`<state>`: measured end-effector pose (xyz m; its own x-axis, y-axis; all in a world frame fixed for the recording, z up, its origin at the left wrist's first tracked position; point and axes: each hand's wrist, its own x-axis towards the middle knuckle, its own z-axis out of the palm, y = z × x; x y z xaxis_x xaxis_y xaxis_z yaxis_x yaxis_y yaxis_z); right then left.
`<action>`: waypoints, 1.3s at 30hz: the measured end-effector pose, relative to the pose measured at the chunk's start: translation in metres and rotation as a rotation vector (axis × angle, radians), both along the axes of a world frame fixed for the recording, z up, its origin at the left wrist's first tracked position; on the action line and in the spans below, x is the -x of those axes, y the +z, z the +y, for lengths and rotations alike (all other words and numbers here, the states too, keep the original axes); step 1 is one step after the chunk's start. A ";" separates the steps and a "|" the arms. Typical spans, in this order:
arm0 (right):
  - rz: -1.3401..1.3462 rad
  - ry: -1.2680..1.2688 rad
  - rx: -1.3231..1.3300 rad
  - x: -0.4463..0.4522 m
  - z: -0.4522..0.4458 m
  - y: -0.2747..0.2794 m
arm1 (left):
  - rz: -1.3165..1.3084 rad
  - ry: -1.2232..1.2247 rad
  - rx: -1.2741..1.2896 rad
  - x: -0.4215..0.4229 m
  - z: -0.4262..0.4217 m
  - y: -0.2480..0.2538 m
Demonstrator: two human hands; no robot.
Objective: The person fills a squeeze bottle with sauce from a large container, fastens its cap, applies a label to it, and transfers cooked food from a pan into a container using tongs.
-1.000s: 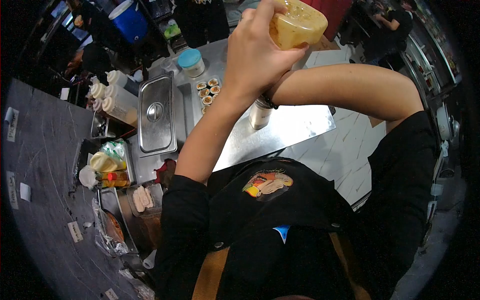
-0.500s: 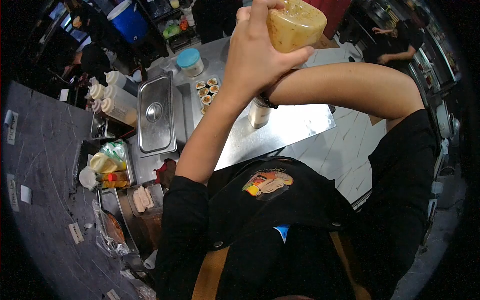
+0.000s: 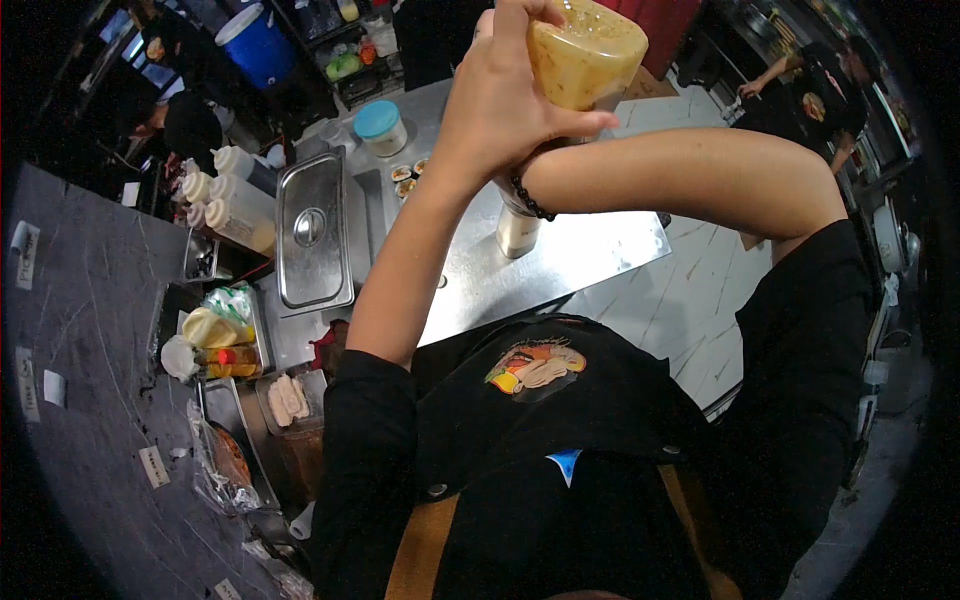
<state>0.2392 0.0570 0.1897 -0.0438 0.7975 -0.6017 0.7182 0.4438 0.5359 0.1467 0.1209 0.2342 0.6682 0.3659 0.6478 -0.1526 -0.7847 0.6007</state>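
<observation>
My left hand (image 3: 500,100) is closed round a clear bottle of speckled yellow sauce (image 3: 585,55), which is tilted with its broad base towards me. The thumb lies along the lower side of the bottle. My right forearm crosses behind my left wrist, a dark beaded bracelet on it, and my right hand is hidden there. Below the crossed wrists a container with pale contents (image 3: 517,232) stands on the steel table (image 3: 590,240). Sliced rolls with orange topping (image 3: 403,181) lie on a tray, partly covered by my left forearm.
A lidded steel pan (image 3: 310,230), squeeze bottles (image 3: 240,205) and a blue-lidded tub (image 3: 381,128) stand on the left. Nearer are a bin of sauce bottles (image 3: 225,335) and a container of pale food (image 3: 287,400). Co-workers are at back left and at back right (image 3: 815,95).
My left hand and the bottle have shifted slightly left and down. My left forearm now covers more of the rolls, and more of the bracelet shows. The co-worker at back right has moved closer.
</observation>
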 end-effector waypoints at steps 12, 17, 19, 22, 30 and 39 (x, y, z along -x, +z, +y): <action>-0.088 0.056 -0.038 0.038 0.030 -0.012 | -0.010 -0.666 0.498 -0.021 0.047 -0.025; -0.089 0.057 -0.036 0.038 0.031 -0.011 | 0.011 -0.764 0.392 -0.031 0.057 -0.029; -0.092 0.064 -0.046 0.039 0.031 -0.011 | 0.022 -0.815 0.451 -0.029 0.059 -0.028; -0.105 0.069 -0.055 0.041 0.033 -0.011 | -0.023 -0.842 0.494 -0.025 0.062 -0.034; -0.126 0.067 -0.105 0.043 0.037 -0.012 | -0.124 -0.509 0.880 0.007 0.077 -0.189; -0.044 0.068 -0.096 0.042 0.030 -0.010 | 0.185 -0.087 0.777 -0.002 -0.002 -0.242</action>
